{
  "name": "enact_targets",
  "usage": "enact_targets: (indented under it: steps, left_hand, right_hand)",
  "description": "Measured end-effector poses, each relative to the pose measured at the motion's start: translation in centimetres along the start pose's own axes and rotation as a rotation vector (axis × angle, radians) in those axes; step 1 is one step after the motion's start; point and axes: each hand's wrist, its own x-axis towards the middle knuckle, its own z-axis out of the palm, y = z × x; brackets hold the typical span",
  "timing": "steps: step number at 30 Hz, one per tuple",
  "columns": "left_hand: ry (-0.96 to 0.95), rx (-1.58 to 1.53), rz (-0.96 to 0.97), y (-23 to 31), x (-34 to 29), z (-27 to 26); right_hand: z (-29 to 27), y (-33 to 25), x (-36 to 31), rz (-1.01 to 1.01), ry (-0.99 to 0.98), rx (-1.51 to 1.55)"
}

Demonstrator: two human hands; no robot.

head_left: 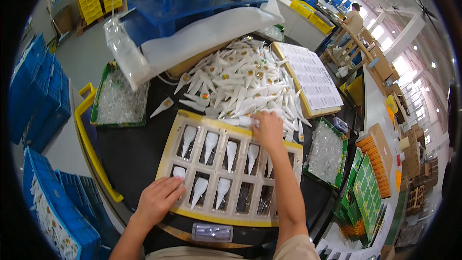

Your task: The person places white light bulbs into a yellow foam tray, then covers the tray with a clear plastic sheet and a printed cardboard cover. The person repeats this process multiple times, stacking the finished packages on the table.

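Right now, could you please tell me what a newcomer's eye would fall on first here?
Probably the heap of white pieces in the middle, with the blurred right hand at its near edge. Next, just nearer, the yellow-edged tray, with the left hand at its lower left compartment. Then the blue crates at far left.

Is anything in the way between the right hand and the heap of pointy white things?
No, nothing visible is: the right hand is at the heap of pointy white things, on its near edge. The tray lies nearer the person, under the right forearm, not between them.
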Motion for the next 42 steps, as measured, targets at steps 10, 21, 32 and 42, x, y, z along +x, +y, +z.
enact_targets:
  steps: [10,21,32,42]
  left_hand:
    - [-0.246,-0.082,-0.007,2.2,-1.9,-0.2]
    - [-0.262,0.174,0.181,4.0,3.4,3.5]
    - [-0.286,0.06,0.16,1.6,13.6,7.5]
    - [-0.016,0.321,-0.007,-2.8,25.7,13.4]
  right_hand:
    - [-4.3,-5.6,-16.4,-0.036,0.44,0.135]
    - [-4.5,-5.3,-16.2,0.053,0.437,0.105]
    - [-0.4,5.7,-0.5,-0.065,0.278,0.076]
    - [-5.6,0.5,-23.4,0.142,0.485,0.183]
